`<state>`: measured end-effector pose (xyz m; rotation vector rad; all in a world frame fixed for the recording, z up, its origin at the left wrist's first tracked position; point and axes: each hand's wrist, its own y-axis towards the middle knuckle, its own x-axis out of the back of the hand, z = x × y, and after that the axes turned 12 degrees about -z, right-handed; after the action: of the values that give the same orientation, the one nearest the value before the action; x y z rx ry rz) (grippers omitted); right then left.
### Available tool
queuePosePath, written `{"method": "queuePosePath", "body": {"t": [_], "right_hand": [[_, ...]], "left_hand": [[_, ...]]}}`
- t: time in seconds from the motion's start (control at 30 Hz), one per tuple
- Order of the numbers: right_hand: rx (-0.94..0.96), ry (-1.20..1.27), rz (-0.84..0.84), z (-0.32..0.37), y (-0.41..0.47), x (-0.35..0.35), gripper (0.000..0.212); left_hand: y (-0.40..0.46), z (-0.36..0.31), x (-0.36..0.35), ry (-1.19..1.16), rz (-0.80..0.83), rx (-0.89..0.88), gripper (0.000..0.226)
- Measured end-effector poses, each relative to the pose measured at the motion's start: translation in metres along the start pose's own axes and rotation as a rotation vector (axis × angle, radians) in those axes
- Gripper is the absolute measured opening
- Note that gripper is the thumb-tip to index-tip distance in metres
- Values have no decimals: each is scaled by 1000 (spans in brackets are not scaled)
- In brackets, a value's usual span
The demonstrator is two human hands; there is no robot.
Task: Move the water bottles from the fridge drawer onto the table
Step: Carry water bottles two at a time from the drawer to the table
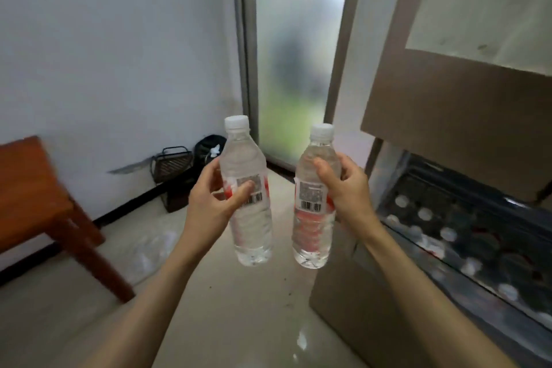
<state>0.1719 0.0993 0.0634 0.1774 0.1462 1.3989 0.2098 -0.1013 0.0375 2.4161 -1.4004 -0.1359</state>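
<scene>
Bottles are sitting upright in both my hands, held out over the floor. My left hand is gripping the left water bottle around its label, thumb across the front, and my right hand is wrapping the right water bottle at the shoulder. The two bottles are hanging near each other, not touching. To the right of my right hand the fridge drawer is standing open with more capped bottles inside. Left of my left hand the wooden worktop is showing, blurred.
</scene>
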Motion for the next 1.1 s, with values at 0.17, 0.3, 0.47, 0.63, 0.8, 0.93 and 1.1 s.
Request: {"method": "queuePosePath", "body": {"t": [0.17,0.3,0.47,0.63,0.8,0.93,1.1], "right_hand": [[-15,-9,219,-16,-23,-148,26],[-32,43,393,-22,-46,-262,28],[-43,93,565,-24,-61,-380,18],[-25,113,686,-32,-56,-484,18],[7,98,790,-46,-28,-589,21],[39,50,867,-54,4,-675,32],[102,-62,930,-63,39,-773,54]], "left_hand": [[25,28,140,121,-153,49,65],[40,53,241,230,-328,90,63],[53,78,338,273,-490,136,57],[82,107,408,301,-614,189,59],[148,146,464,365,-674,237,60],[214,177,501,397,-666,313,65],[285,211,543,425,-669,398,62]]}}
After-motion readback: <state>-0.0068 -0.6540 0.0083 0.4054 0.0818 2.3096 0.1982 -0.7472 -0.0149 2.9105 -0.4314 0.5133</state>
